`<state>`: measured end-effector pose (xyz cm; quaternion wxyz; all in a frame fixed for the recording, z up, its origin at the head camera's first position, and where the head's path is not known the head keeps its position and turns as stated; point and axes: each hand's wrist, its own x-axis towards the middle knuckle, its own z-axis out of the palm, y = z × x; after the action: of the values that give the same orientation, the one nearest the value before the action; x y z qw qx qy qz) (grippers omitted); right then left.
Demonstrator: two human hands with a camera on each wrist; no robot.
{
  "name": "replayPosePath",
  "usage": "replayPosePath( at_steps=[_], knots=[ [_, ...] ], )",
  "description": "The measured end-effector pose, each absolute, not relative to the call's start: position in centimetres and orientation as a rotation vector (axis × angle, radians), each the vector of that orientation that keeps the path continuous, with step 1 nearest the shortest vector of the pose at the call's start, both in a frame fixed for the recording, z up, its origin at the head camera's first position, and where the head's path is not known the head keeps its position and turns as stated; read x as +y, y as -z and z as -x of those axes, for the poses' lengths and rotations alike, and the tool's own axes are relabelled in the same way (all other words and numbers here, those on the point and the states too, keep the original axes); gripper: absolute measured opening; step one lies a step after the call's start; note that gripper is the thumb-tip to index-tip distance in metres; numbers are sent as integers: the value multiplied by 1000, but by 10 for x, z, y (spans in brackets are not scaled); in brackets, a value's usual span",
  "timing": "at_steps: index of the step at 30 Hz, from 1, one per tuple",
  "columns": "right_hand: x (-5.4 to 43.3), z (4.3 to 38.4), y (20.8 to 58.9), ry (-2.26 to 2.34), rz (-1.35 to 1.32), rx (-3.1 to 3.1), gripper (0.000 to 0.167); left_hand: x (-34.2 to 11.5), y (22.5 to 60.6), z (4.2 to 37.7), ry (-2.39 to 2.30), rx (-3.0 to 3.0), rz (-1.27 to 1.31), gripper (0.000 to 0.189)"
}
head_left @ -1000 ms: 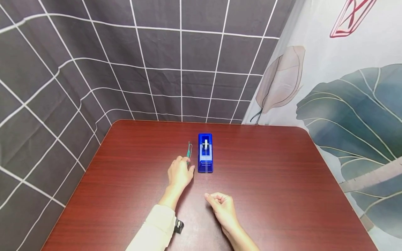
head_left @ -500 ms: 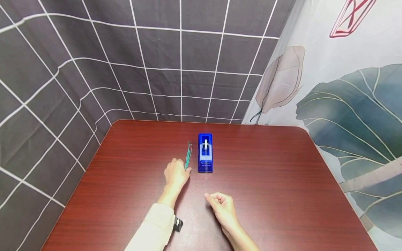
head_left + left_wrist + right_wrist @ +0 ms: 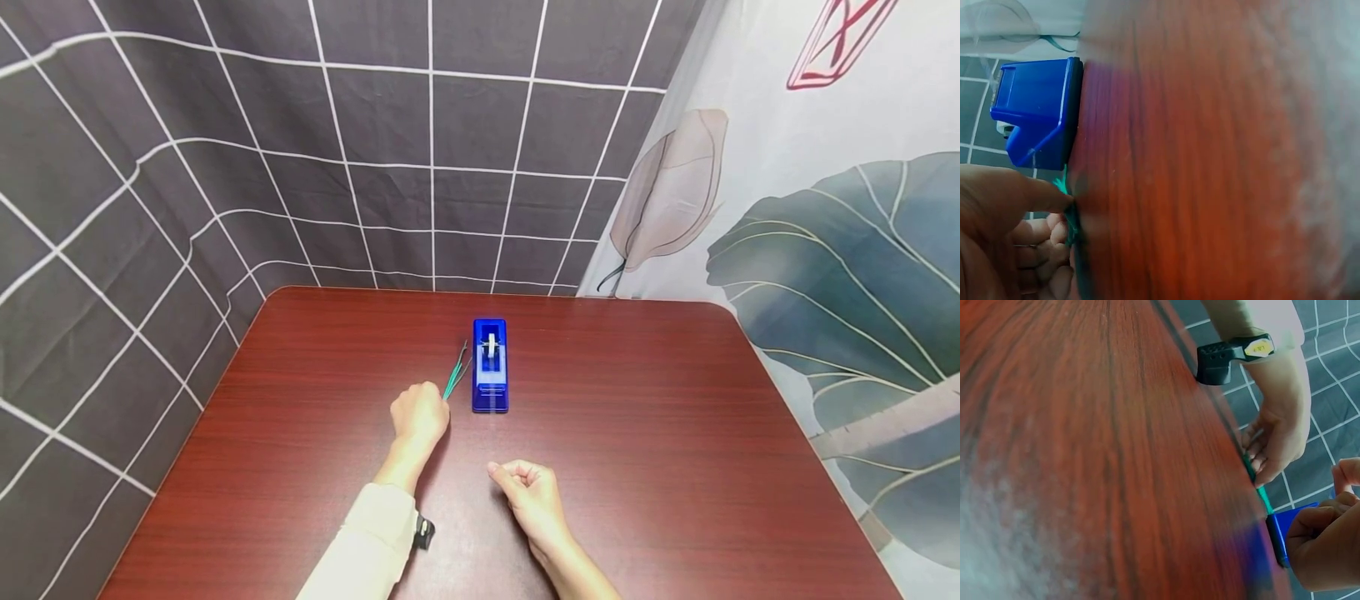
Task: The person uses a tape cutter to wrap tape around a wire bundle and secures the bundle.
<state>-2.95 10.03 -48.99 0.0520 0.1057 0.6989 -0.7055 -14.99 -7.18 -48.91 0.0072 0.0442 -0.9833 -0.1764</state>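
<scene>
In the head view my left hand (image 3: 420,417) pinches a bundle of thin green cord (image 3: 454,379) low over the table; its far ends splay out beyond the fingers. The left wrist view shows the thumb and fingers around the green cord (image 3: 1063,183), close by the base of the tape dispenser. This blue tape dispenser (image 3: 490,392), with a small pale roll in it, stands upright just right of the cord. My right hand (image 3: 531,504) is nearer to me, fingers loosely curled and thumb close to the index finger, nothing visible in it.
Everything lies on a dark red wood-grain table (image 3: 652,400). A grey curtain (image 3: 375,108) with white lines hangs behind and to the left, and a white curtain (image 3: 757,167) with leaf prints on the right. The left wrist bears a black band device (image 3: 1213,362).
My left hand has drawn back slightly toward me and closed on the green cord, whose far ends have swung right toward the tape dispenser. My right hand has stayed in place.
</scene>
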Motion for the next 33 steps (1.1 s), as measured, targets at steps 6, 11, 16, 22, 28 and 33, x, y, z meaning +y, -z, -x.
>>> replayPosePath(
  at_steps=[6,11,16,22,28,33],
  knots=[
    [101,29,489,2149,-326,2115,28,-69,488,150,424,-3179,-63,16],
    [101,29,489,2155,-324,2116,28,-67,489,148,399,-3179,-34,14],
    [102,29,490,2149,-331,2118,29,-67,487,146,460,-3149,-60,12],
    [102,30,490,2145,-334,2117,29,-70,486,145,623,-3079,-129,11],
    [102,30,491,2142,-335,2118,28,-76,488,144,758,-2976,-106,21],
    [102,30,491,2144,-331,2117,28,-80,489,143,774,-2975,-107,13]
  ],
)
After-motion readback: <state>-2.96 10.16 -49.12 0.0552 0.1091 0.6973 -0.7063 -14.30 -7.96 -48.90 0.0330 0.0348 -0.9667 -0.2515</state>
